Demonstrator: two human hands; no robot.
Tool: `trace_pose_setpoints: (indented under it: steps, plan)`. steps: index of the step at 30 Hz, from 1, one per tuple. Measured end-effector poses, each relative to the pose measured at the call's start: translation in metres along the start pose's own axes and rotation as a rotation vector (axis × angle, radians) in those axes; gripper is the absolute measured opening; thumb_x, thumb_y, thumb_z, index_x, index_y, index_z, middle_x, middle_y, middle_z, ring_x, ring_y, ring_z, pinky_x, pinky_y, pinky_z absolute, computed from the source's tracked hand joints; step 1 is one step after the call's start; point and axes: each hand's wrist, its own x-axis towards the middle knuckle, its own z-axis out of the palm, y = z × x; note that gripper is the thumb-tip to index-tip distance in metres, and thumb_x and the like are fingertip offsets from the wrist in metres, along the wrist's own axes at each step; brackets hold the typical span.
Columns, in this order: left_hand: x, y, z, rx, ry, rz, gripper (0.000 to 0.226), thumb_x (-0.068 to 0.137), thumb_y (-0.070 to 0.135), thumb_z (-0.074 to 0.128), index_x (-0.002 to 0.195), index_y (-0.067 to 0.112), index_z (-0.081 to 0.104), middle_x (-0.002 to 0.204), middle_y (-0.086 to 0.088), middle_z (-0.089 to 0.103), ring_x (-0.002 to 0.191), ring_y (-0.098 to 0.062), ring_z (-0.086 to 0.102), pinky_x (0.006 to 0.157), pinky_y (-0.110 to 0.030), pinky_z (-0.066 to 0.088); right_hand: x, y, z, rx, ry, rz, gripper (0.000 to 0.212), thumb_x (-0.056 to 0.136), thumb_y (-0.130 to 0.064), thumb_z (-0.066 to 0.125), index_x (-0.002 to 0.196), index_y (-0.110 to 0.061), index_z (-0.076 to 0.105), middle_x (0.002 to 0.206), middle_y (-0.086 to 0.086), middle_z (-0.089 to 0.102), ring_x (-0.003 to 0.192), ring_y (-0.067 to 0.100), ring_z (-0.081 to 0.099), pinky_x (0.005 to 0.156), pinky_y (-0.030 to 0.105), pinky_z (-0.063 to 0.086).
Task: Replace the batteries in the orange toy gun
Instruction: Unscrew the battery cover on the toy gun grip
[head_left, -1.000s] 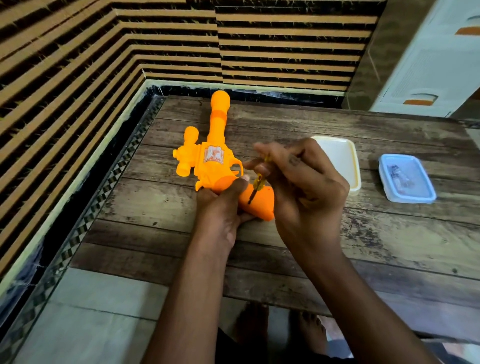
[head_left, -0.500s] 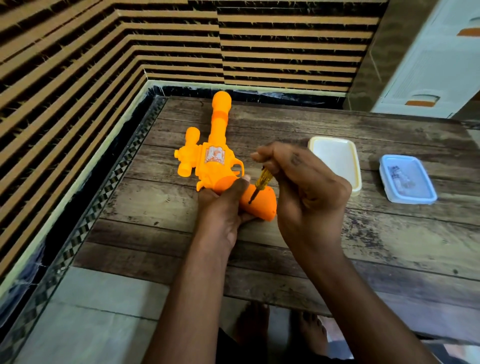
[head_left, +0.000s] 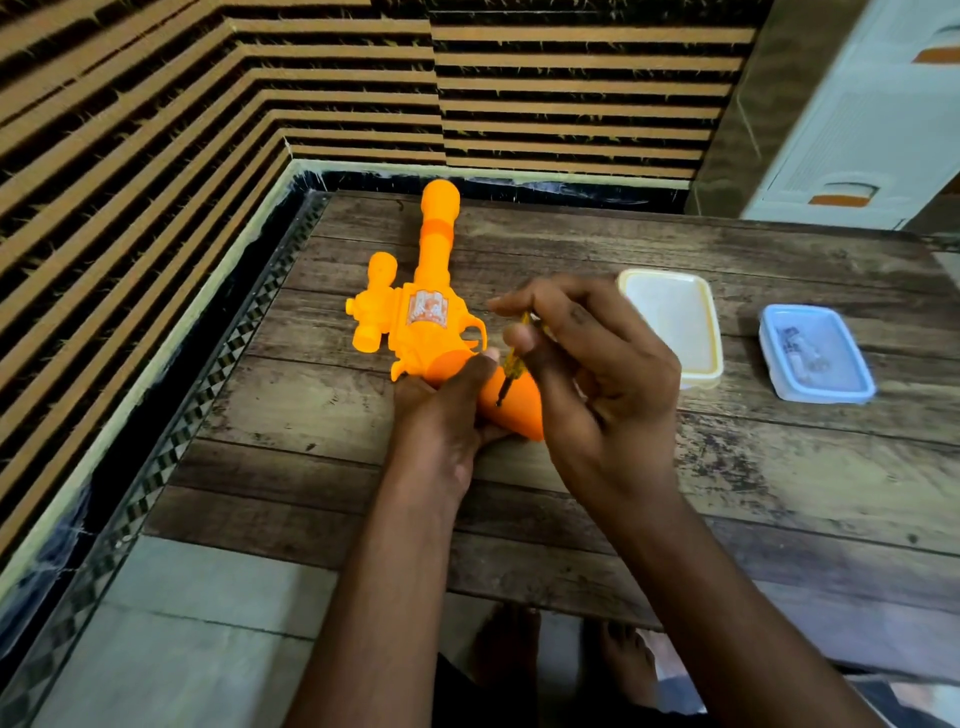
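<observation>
The orange toy gun (head_left: 423, 322) lies flat on the wooden table (head_left: 779, 467), barrel pointing toward the far wall. My left hand (head_left: 444, 415) grips its handle from below, thumb pressed on top. My right hand (head_left: 597, 374) pinches a small yellow-handled screwdriver (head_left: 511, 364) between thumb and fingertips. The screwdriver's dark tip touches the side of the gun's handle. The far end of the screwdriver's handle is hidden behind my fingers.
A cream plastic lid or tray (head_left: 675, 322) lies right of the gun, partly behind my right hand. Farther right sits a blue-rimmed clear box (head_left: 815, 353) with small items inside. Striped walls close the table's left and far sides.
My right hand's fingers have shifted round the screwdriver, which stays with its tip on the gun's handle. The gun and my left hand have stayed in place.
</observation>
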Motion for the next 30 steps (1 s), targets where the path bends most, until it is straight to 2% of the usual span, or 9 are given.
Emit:
trace_pose_setpoints:
  steps: [3,5,8,14,16,19,23,26,30]
  plan:
    - [0.0010,-0.0006,-0.0006,0.004,0.007,-0.001,0.015,0.093,0.006,0.070,0.107,0.010,0.066,0.099,-0.015,0.074,0.075,-0.022,0.075,0.050,-0.039,0.059,0.0011,0.0010,0.0015,-0.058,0.055,-0.028,0.016,0.095,0.004,0.071,0.110,0.007,0.075,0.097,0.022,0.067,0.091,0.032,0.070,0.073,0.043,0.056]
    - [0.0006,0.0000,-0.0005,-0.017,0.002,0.003,0.013,0.094,0.003,0.069,0.101,0.013,0.064,0.096,-0.014,0.072,0.071,-0.020,0.073,0.047,-0.039,0.058,0.0002,0.0004,-0.0002,-0.063,0.036,-0.008,0.021,0.093,0.013,0.066,0.111,0.006,0.075,0.102,0.017,0.073,0.096,0.026,0.073,0.082,0.038,0.059]
    - [0.0016,-0.0008,-0.0012,-0.015,0.000,0.003,0.016,0.094,0.002,0.067,0.108,0.011,0.064,0.096,-0.015,0.072,0.072,-0.022,0.073,0.048,-0.039,0.058,-0.0005,-0.0008,-0.0025,-0.035,-0.010,0.032,0.029,0.092,0.019,0.063,0.115,0.006,0.075,0.109,0.012,0.076,0.105,0.020,0.074,0.089,0.033,0.059]
    - [0.0016,-0.0011,-0.0005,-0.010,0.005,0.004,0.017,0.095,0.005,0.068,0.108,0.013,0.064,0.094,-0.010,0.072,0.066,-0.015,0.074,0.047,-0.038,0.058,0.0013,0.0028,0.0017,0.003,0.067,0.054,0.017,0.096,-0.003,0.072,0.110,0.003,0.077,0.092,0.022,0.063,0.087,0.038,0.071,0.073,0.046,0.055]
    - [0.0018,-0.0015,-0.0009,-0.024,-0.007,-0.001,0.016,0.094,0.004,0.068,0.105,0.016,0.064,0.097,-0.010,0.072,0.074,-0.020,0.074,0.049,-0.040,0.059,0.0016,0.0018,0.0004,0.008,0.046,0.057,0.020,0.097,0.002,0.067,0.115,0.002,0.076,0.099,0.019,0.070,0.094,0.031,0.075,0.078,0.047,0.059]
    - [0.0021,-0.0020,-0.0013,-0.032,0.005,-0.004,0.016,0.094,0.003,0.069,0.099,0.017,0.063,0.100,-0.014,0.072,0.083,-0.027,0.072,0.050,-0.042,0.060,0.0017,-0.0007,-0.0031,0.006,0.001,0.070,0.026,0.098,0.007,0.060,0.121,0.003,0.073,0.108,0.010,0.076,0.103,0.019,0.075,0.088,0.036,0.061]
    - [0.0011,-0.0010,-0.0007,-0.021,0.004,-0.007,0.017,0.094,0.004,0.070,0.109,0.011,0.065,0.098,-0.015,0.072,0.074,-0.022,0.073,0.050,-0.041,0.060,0.0023,-0.0015,-0.0035,-0.029,0.003,0.021,0.016,0.098,0.004,0.066,0.111,0.006,0.075,0.101,0.017,0.069,0.096,0.024,0.071,0.081,0.033,0.057]
    - [0.0012,-0.0001,-0.0001,-0.021,0.004,-0.013,0.015,0.094,0.004,0.069,0.100,0.016,0.062,0.095,-0.011,0.072,0.074,-0.021,0.072,0.049,-0.039,0.060,0.0025,-0.0007,-0.0008,-0.065,0.040,-0.015,0.016,0.095,0.002,0.072,0.110,0.006,0.076,0.094,0.022,0.065,0.088,0.030,0.070,0.076,0.039,0.056]
    - [0.0013,-0.0011,-0.0005,-0.033,0.002,-0.014,0.017,0.094,0.004,0.069,0.104,0.016,0.063,0.104,-0.015,0.072,0.081,-0.024,0.072,0.051,-0.041,0.060,0.0017,-0.0014,-0.0024,-0.045,0.015,0.037,0.022,0.096,0.012,0.064,0.113,0.004,0.075,0.105,0.013,0.075,0.100,0.019,0.074,0.085,0.033,0.059]
